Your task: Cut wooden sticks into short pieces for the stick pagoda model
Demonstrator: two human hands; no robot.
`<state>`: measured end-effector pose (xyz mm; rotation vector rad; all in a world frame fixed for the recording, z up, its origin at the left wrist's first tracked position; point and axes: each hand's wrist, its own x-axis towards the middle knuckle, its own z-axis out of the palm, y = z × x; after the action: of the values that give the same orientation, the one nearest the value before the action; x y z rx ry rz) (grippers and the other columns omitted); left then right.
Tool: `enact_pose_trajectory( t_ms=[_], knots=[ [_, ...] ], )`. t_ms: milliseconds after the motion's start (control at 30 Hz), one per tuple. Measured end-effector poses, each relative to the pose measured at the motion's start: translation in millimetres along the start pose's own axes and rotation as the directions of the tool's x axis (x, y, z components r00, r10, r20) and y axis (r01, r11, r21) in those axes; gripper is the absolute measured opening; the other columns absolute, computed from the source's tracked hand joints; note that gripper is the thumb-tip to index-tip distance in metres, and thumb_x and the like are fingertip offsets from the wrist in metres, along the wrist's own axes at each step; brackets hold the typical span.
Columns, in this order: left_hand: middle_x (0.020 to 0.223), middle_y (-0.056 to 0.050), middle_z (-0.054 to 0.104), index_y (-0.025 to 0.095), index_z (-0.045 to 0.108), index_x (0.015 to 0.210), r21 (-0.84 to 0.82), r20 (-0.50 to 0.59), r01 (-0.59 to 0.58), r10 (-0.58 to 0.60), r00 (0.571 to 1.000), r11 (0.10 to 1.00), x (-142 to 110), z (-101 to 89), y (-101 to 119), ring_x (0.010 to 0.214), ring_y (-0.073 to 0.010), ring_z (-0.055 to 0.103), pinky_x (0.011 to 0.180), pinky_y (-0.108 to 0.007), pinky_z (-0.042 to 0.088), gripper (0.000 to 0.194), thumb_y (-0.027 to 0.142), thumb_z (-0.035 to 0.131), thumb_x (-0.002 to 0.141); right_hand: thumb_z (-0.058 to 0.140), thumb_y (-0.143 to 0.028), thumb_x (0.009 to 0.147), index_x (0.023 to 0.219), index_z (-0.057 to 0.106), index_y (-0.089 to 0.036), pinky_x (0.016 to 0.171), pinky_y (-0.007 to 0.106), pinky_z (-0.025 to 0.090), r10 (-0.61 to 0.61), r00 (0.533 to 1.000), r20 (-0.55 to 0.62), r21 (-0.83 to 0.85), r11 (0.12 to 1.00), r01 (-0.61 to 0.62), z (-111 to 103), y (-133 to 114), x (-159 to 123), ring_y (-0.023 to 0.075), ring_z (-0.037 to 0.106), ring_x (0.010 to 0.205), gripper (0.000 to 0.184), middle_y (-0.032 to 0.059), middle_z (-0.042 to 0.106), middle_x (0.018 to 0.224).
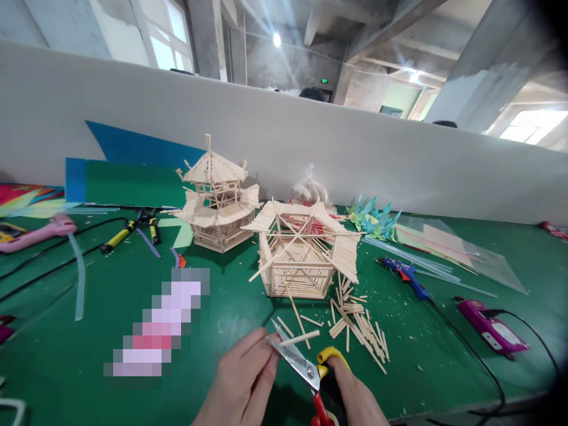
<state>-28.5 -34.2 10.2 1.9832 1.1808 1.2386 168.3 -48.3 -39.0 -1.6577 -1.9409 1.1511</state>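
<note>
My left hand (246, 373) is closed, pinching a short wooden stick (306, 338) between thumb and fingers. Around that stick lie the parted blades of a pair of scissors (296, 361), their tips beside my left fingertips. My right hand (352, 387) grips the scissors by their red, yellow and black handles. Just beyond stands a partly roofed pavilion model (302, 278) made of wooden sticks. To its left is a taller, tiered pagoda model (217, 219) with a pointed roof. Loose cut sticks (361, 328) are heaped right of my hands.
A blue glue gun (406, 277) and a purple corded device (490, 328) lie at right, their cables trailing over the green table (213, 307). Pliers (128, 231) and a pink glue gun (39, 234) are at left. A white partition (399, 165) closes the back.
</note>
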Motion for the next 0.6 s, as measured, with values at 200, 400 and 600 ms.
enact_pose_trajectory(
  t_ms=[200, 400, 600],
  knots=[
    [0.068, -0.002, 0.05, 0.019, 0.055, 0.075, 0.062, -0.011, -0.013, 0.014, 1.0, 0.998, -1.5, -0.2, 2.5, 0.061, -0.0139, 0.05, 0.057, -0.022, 0.04, 0.018, 0.011, 0.04, 0.081, 0.053, -0.02, 0.064, 0.107, 0.047, -0.017, 0.07, 0.024, 0.043, 0.033, 0.999, 0.019, 0.002, 0.999, -0.033, 7.2, 8.2, 3.0, 0.021, 0.059, 0.08, 0.043, 0.0091, 0.064, 0.092],
    [0.067, -0.003, 0.054, 0.02, 0.058, 0.078, 0.118, -0.004, -0.008, 0.009, 1.0, 0.993, -1.2, -1.2, 3.8, 0.061, -0.0153, 0.052, 0.057, -0.023, 0.043, 0.019, 0.015, 0.04, 0.08, 0.051, -0.021, 0.064, 0.102, 0.047, -0.017, 0.069, 0.022, 0.042, 0.016, 1.0, 0.015, 0.0, 1.0, -0.016, 4.1, 0.0, 3.3, 0.0184, 0.058, 0.077, 0.038, 0.0079, 0.064, 0.085],
    [0.061, 0.001, 0.061, 0.024, 0.063, 0.07, -0.031, 0.181, 0.088, -0.081, 0.98, 0.996, 9.4, -15.9, 13.8, 0.056, -0.0138, 0.056, 0.054, -0.02, 0.045, 0.024, 0.019, 0.041, 0.079, 0.054, -0.02, 0.055, 0.106, 0.044, -0.013, 0.073, 0.026, 0.041, -0.052, 0.999, 0.006, 0.039, 0.998, 0.052, -6.0, -10.3, -2.1, 0.021, 0.056, 0.083, 0.053, 0.0113, 0.061, 0.092]
  ],
)
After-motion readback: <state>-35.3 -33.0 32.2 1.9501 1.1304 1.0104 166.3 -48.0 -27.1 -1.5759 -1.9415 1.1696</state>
